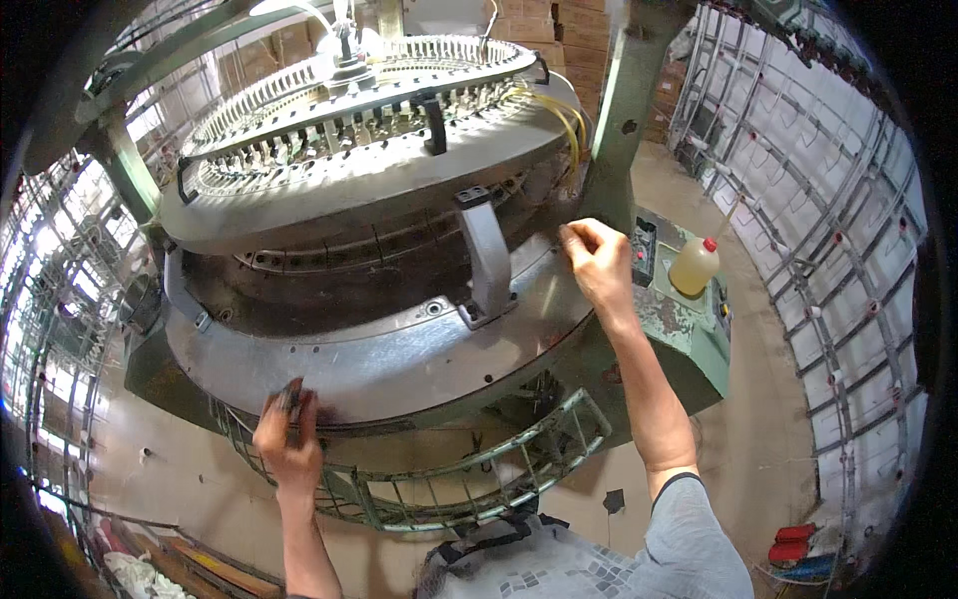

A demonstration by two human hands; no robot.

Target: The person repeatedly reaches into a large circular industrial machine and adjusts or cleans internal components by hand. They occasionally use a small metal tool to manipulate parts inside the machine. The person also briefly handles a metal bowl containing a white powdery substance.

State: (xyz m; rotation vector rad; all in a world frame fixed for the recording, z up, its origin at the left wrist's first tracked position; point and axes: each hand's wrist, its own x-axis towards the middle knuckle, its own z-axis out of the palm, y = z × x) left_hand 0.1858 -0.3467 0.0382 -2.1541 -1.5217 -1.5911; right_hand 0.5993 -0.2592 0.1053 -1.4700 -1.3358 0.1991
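Observation:
A large circular knitting machine (359, 140) fills the middle of the head view, with a broad curved steel ring (369, 364) below its needle section and an upright grey bracket (484, 260) on that ring. My left hand (289, 439) is at the ring's front-left edge, fingers gripped round a small dark object (291, 399) that I cannot name. My right hand (599, 260) is raised over the ring's right end, beside the bracket, with thumb and forefinger pinched; whatever they hold, if anything, is too small to make out.
A plastic jug (694, 268) with a red cap stands on a green housing (689, 349) to the right. A green railing (449, 509) curves below the ring. Metal yarn racks (798, 250) line both sides, and cardboard boxes (539, 25) are stacked behind.

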